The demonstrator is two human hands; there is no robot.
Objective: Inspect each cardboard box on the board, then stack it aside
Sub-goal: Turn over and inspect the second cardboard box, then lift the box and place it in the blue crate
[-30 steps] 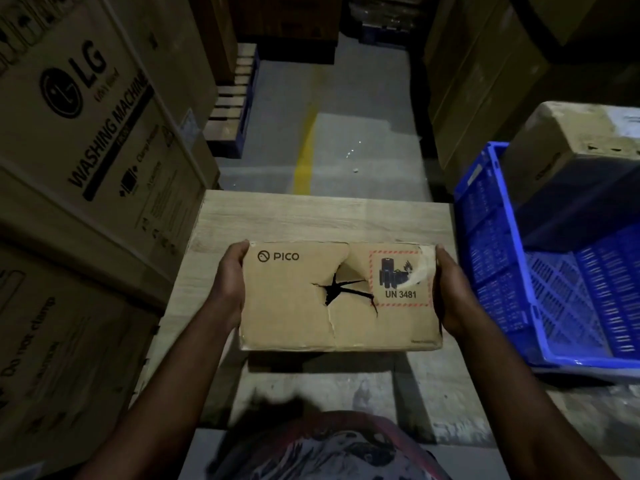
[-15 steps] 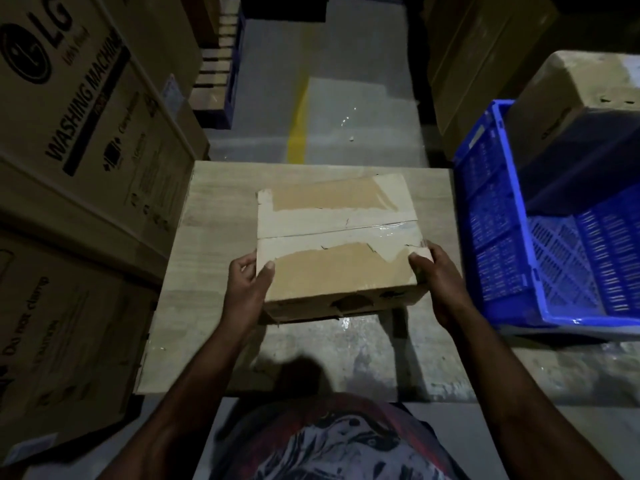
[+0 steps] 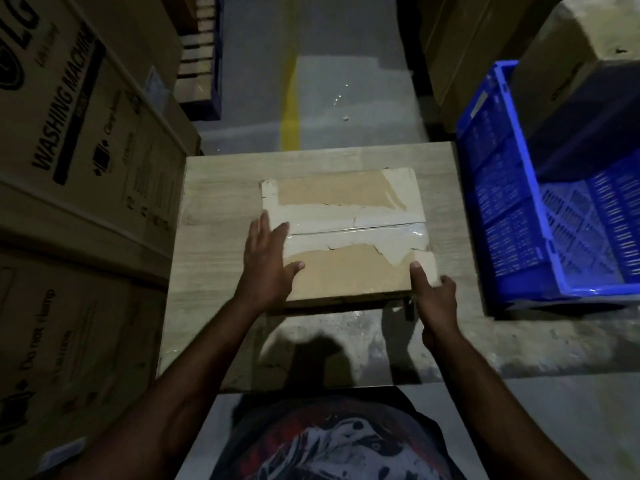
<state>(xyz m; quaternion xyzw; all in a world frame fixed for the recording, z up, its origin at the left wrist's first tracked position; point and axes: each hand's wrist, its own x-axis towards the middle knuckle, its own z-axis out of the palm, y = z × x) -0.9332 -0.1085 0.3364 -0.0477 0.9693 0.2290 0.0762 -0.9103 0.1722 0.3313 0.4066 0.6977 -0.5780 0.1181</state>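
On the board point(image 3: 214, 216), a spread left hand point(image 3: 266, 261) steadies the cardboard box point(image 3: 346, 271) as the right hand point(image 3: 434, 299) pinches its corner, likely for inspection.

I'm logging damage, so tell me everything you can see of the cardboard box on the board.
The cardboard box is brown, flat and rectangular, lying on the wooden board with its flap seam up. Clear glossy tape runs along that seam, bordered by ragged pale strips where the surface looks torn away. The left hand rests flat on its left side; the right hand pinches its near right corner.
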